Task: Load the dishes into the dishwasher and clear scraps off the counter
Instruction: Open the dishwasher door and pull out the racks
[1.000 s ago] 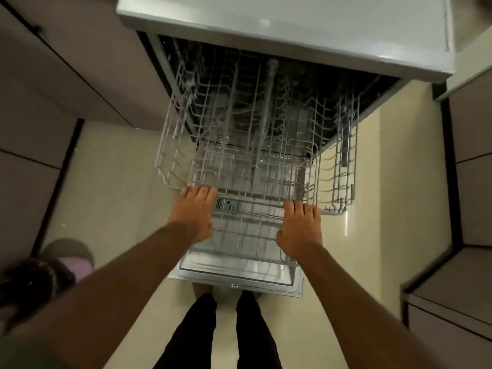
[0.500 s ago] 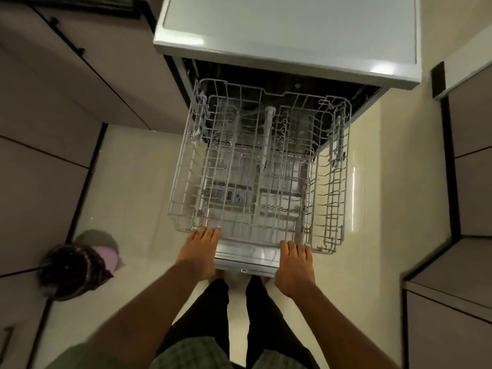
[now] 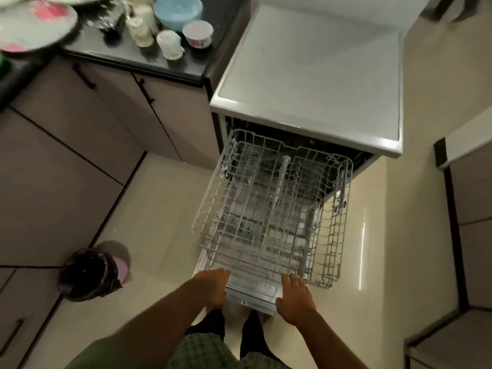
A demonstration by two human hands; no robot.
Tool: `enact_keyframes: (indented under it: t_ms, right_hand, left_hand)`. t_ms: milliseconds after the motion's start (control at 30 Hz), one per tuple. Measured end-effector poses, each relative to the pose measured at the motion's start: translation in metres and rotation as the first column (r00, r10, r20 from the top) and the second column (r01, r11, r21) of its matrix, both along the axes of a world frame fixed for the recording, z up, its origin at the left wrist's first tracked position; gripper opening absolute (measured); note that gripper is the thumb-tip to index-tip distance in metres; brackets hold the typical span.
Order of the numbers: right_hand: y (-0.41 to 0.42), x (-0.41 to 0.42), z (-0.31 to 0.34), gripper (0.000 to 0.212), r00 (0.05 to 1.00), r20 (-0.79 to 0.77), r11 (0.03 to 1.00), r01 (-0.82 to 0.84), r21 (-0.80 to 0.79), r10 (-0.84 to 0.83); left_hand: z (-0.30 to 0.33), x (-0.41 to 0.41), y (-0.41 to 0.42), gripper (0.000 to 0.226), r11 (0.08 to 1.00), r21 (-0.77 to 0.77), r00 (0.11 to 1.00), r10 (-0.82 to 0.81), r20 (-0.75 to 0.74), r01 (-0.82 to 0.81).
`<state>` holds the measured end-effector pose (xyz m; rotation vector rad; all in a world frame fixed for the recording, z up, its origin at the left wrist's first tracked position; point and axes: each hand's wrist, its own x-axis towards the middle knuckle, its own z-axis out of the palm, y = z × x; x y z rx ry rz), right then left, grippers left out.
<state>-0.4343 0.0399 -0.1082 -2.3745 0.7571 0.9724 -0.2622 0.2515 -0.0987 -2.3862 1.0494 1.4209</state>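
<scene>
Down at the front edge of the dishwasher's pulled-out rack (image 3: 269,217) is where both hands are, so I'll use the rack as my reference. It's a bare wire basket, looks empty, sticking well out over the open door (image 3: 253,291). I'd guess it's light and fairly stiff but a bit rattly on its runners, so holding the front rail at two spread points makes sense. The left hand (image 3: 211,284) is at the near-left corner, fingers loosely curved by the rail; the right hand (image 3: 294,295) is at the near-right side, fingers fairly straight and reaching toward the rail. I honestly can't tell if either one really has hold of the wire or is just resting against it. Both forearms come in from below, roughly parallel, palms down. The dishes are well up and left of the rack on the dark worktop (image 3: 149,59): a blue bowl (image 3: 177,10), a small white bowl (image 3: 197,33), a white cup (image 3: 169,43), and plates (image 3: 34,25) further left. Those look like ceramic or similar, so probably breakable and maybe slick; I'd grab them by the rims, one at a time. A lined bin (image 3: 91,272) sits on the floor left of the rack.
</scene>
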Motion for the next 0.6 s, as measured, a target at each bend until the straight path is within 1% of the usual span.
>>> enact_keyframes:
  t_ms: [100,167,300,433,567,600]
  right_hand:
    - [-0.002,0.014,0.017,0.077,0.998,0.05,1.0,-0.024,-0.002,0.024]
    - [0.002,0.026,0.026,0.077,0.997,0.062,0.999,-0.035,-0.013,0.036]
    - [0.018,0.059,0.043,0.077,0.994,0.07,0.996,-0.082,-0.029,0.084]
    - [0.056,0.109,0.064,0.077,0.981,0.147,0.992,-0.125,-0.026,0.128]
    - [0.117,0.163,0.083,0.072,0.972,0.193,0.991,-0.137,0.006,0.134]
    - [0.138,0.176,0.084,0.07,0.968,0.209,0.99,-0.141,0.007,0.137]
  left_hand:
    - [0.008,-0.003,0.009,0.05,0.998,-0.017,0.998,0.059,0.0,-0.059]
    - [0.017,-0.002,0.012,0.046,0.998,-0.033,0.998,0.057,-0.01,-0.058]
    - [0.039,0.012,0.021,0.052,0.995,-0.069,0.998,0.069,-0.013,-0.07]
    - [0.054,0.041,0.054,0.05,0.991,-0.108,0.997,0.081,0.019,-0.078]
    - [0.077,0.071,0.106,0.039,0.973,-0.174,0.987,0.158,0.04,-0.149]
    - [0.08,0.08,0.124,0.036,0.963,-0.192,0.977,0.206,0.06,-0.191]
